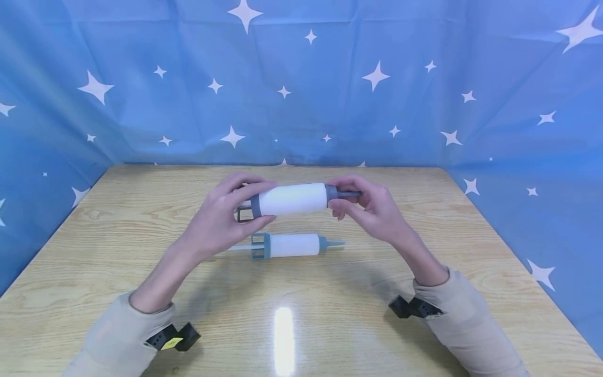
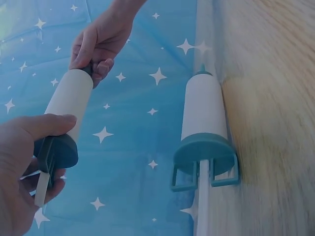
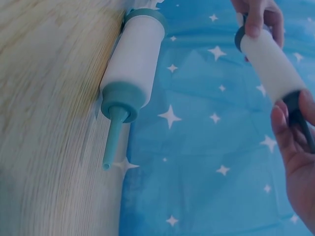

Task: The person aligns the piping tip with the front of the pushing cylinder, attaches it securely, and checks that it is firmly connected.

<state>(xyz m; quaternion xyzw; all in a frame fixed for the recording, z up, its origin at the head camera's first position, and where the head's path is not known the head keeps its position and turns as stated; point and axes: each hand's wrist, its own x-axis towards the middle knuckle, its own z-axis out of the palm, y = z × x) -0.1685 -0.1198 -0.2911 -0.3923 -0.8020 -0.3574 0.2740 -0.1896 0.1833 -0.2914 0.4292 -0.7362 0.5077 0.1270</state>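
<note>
A large plunger syringe (image 1: 293, 199) with a white barrel and dark grey-blue end caps is held level above the table, its nozzle to the right. My left hand (image 1: 221, 214) grips its rear end, thumb and fingers around the dark collar and handle. With thumb and fingers, my right hand (image 1: 372, 212) pinches the front cap at the base of the nozzle. Below it lies a second syringe (image 1: 296, 245), white with teal ends, untouched by either hand. In the left wrist view its teal handle loops (image 2: 224, 177) flank a white plunger rod (image 2: 203, 201).
Both syringes are over a light wood-grain table (image 1: 141, 235). A blue curtain with white stars (image 1: 282, 120) stands behind it and along the sides. Small black cameras sit on both sleeves. A bright light reflection shows on the table's near part.
</note>
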